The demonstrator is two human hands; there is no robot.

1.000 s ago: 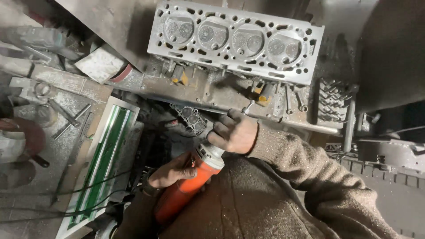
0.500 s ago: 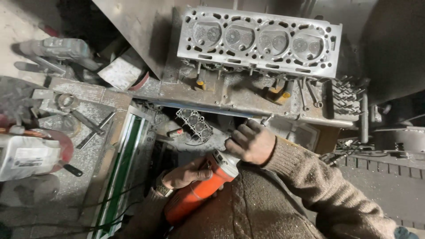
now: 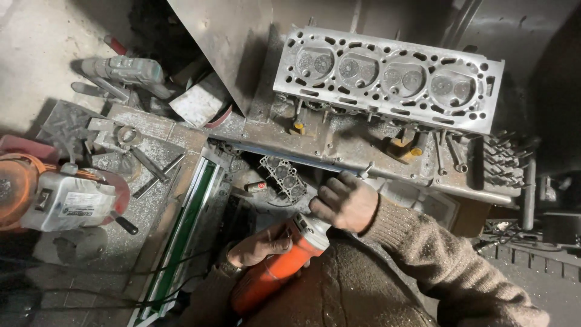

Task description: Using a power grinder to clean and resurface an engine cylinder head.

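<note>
While dust lies thick over the whole bench, starting far left: an orange-and-white power tool [image 3: 57, 197] lying on its side, black handle poking out toward the lower right. Just above, a grey-green machine [image 3: 124, 71] up near the wall, a pale block [image 3: 198, 102] beside it. Moving right — a green-edged rail [image 3: 184, 233] running diagonally down the bench side, dark cables trailing beneath. Next, low in the middle, left hand [image 3: 260, 247] wrapped firmly around the body of the orange angle grinder [image 3: 275, 272], fingers curled over the top, wristwatch just showing at the cuff. Grinder held close against the brown sweater, head angled up and right. Right hand [image 3: 345, 201] closed over that silver head end, knuckles up — fingertips hidden, so exactly what gets gripped there cannot be told. Small dark gasket-like plate [image 3: 283, 178] just above-left of that hand. Higher up, grey cylinder head [image 3: 387, 79] on the bench, four chambers facing up, well apart from both hands. Far right, a spanner rack [image 3: 505, 162].
</note>
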